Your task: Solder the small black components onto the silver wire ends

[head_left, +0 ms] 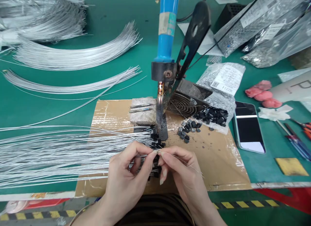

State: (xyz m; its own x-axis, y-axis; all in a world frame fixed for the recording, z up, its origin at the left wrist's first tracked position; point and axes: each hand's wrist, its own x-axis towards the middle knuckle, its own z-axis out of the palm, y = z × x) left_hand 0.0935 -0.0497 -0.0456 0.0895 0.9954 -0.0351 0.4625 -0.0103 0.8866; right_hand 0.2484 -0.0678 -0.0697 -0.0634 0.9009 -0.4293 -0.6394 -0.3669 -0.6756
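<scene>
My left hand [128,177] and my right hand [186,167] meet at the cardboard's front, both closed with thumb and forefinger pinched. Between the fingertips is a tiny piece, too small to make out. Thin wire strands [194,167] trail from my right fingers toward the lower right. Just behind the hands stands a blue hot-air gun [166,35], its bent metal nozzle [159,112] pointing down. Many white wires [60,151] run in from the left, with small black connectors [155,143] at their ends, partly hidden by my hands.
Cardboard [206,164] covers the green table [60,111]. Loose black connectors [187,130] lie beside a small fan [184,103] and an opened plastic bag [225,77]. A phone [250,127], a yellow sponge [291,166] and tweezers are at right. Wire bundles [77,54] lie back left.
</scene>
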